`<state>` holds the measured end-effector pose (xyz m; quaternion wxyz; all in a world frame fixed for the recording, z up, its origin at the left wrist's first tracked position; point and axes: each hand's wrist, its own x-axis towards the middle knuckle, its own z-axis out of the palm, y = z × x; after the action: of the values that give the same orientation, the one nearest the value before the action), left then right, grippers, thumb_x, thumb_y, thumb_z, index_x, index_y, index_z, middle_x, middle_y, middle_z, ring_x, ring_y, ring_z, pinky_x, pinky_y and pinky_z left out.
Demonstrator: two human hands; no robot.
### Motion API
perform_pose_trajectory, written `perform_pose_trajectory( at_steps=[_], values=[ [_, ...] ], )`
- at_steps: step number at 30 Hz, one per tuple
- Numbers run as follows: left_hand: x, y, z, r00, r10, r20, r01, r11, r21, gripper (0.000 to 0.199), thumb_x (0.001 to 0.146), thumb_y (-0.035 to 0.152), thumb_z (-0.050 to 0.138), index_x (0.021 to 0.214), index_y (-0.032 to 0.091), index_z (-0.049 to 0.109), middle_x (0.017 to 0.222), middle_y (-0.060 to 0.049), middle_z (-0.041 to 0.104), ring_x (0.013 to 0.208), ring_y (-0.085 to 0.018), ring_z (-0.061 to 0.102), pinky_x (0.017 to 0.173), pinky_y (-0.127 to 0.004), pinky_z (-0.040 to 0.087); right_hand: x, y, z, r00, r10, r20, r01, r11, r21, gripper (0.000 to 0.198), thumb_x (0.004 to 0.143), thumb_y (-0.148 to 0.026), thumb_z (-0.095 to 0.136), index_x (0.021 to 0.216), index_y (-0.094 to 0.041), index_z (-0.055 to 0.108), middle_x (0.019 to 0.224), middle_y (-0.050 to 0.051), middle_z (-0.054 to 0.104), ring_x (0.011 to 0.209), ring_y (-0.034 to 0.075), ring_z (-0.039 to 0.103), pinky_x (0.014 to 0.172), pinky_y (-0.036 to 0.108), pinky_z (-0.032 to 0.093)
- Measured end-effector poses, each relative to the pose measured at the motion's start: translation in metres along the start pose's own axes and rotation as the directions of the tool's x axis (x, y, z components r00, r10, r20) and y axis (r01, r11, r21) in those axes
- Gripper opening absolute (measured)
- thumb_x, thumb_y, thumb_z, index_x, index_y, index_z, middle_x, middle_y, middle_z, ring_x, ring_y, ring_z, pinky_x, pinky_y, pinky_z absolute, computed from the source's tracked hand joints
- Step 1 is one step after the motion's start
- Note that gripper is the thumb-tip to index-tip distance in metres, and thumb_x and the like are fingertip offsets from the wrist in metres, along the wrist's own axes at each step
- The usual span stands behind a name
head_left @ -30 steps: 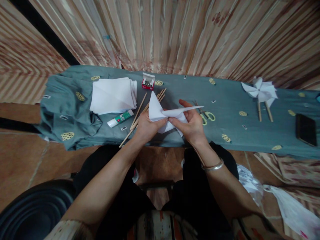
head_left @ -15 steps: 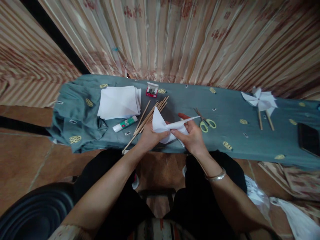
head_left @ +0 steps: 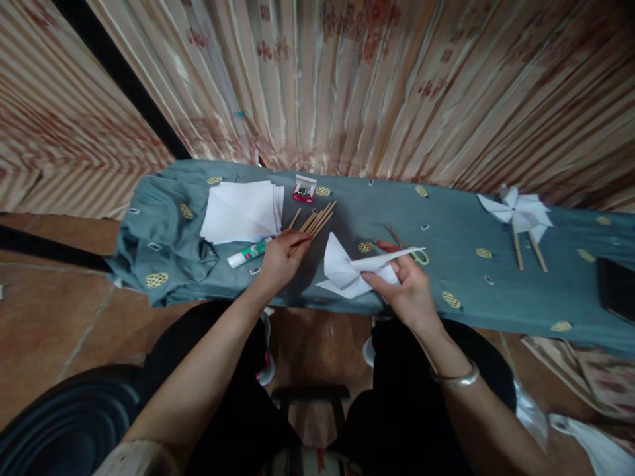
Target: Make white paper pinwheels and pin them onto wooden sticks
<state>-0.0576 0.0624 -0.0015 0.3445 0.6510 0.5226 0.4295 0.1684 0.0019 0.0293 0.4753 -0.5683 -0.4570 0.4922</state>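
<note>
Our right hand (head_left: 409, 285) pinches a folded white paper shape (head_left: 342, 270); our left hand (head_left: 282, 263) is at the thin pale wooden sticks (head_left: 320, 219)

With the right hand we grip the paper shape between thumb and fingers, near its right side. One pointed flap stands up at its left, and a long rolled edge points right, across the hand. The shape is in front of us, near the cloth's close edge; whether it touches the cloth we cannot tell. Our left hand bends its fingers over the bundle of sticks, whose far ends fan out beyond the fingertips; whether it grips any we cannot tell. We wear a silver metal bangle (head_left: 460, 379) on the right wrist.

Just left of the left hand we see a white and green glue stick (head_left: 251, 252), and beyond it a stack of white paper sheets (head_left: 243, 211). Past the sticks sits an open red and white cardboard box (head_left: 303, 192) with shiny metal pieces inside. Behind our right fingers lie yellow-green-handled scissors (head_left: 421, 256), partly hidden.

Well to the right, white paper pinwheels (head_left: 528, 215) overlap, two wooden sticks pointing toward us, near a black phone (head_left: 615, 287). A grey-green patterned cloth (head_left: 446, 221) lies under everything, before a beige striped curtain (head_left: 337, 112).
</note>
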Motion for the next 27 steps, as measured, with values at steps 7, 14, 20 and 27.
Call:
perform_pose_trajectory(
  at_steps=[7, 14, 20, 27],
  values=[
    [0.013, -0.015, 0.009, 0.971, 0.113, 0.212, -0.223, 0.752, 0.620, 0.025, 0.086, 0.013, 0.049, 0.096, 0.014, 0.071, 0.099, -0.012, 0.065, 0.096, -0.026, 0.058, 0.086, -0.038, 0.047, -0.017, 0.009, -0.008, 0.995, 0.006, 0.095, 0.004, 0.995, -0.104, 0.070, 0.069, -0.032, 0.080, 0.132, -0.023, 0.052, 0.090, 0.003, 0.076, 0.076, 0.020, 0.071, 0.071, 0.032, 0.059],
    [0.013, -0.015, 0.014, 0.973, 0.108, 0.206, -0.221, 0.705, 0.674, 0.022, 0.088, 0.015, 0.049, 0.096, 0.014, 0.069, 0.098, -0.013, 0.064, 0.095, -0.027, 0.057, 0.085, -0.040, 0.045, -0.018, 0.005, -0.013, 0.997, 0.006, 0.075, -0.001, 0.998, -0.064, 0.069, 0.070, -0.030, 0.079, 0.132, -0.022, 0.053, 0.091, 0.004, 0.076, 0.074, 0.019, 0.070, 0.066, 0.031, 0.058],
    [0.014, -0.012, 0.014, 0.980, 0.065, 0.187, -0.183, 0.653, 0.735, 0.019, 0.087, 0.017, 0.050, 0.089, 0.016, 0.069, 0.093, -0.013, 0.064, 0.092, -0.029, 0.059, 0.082, -0.041, 0.045, -0.018, 0.006, -0.013, 0.997, -0.018, 0.074, 0.023, 0.998, -0.061, 0.071, 0.069, -0.029, 0.080, 0.134, -0.022, 0.053, 0.096, 0.006, 0.076, 0.077, 0.020, 0.070, 0.066, 0.030, 0.058],
    [0.014, -0.001, 0.021, 0.970, 0.049, 0.239, -0.209, 0.672, 0.710, 0.024, 0.086, 0.010, 0.046, 0.089, 0.015, 0.069, 0.092, -0.014, 0.066, 0.095, -0.031, 0.060, 0.085, -0.040, 0.046, -0.019, 0.003, -0.012, 0.998, 0.001, 0.059, 0.004, 0.997, -0.072, 0.066, 0.069, -0.031, 0.080, 0.129, -0.022, 0.055, 0.098, 0.007, 0.077, 0.082, 0.022, 0.072, 0.072, 0.034, 0.060]
  ],
)
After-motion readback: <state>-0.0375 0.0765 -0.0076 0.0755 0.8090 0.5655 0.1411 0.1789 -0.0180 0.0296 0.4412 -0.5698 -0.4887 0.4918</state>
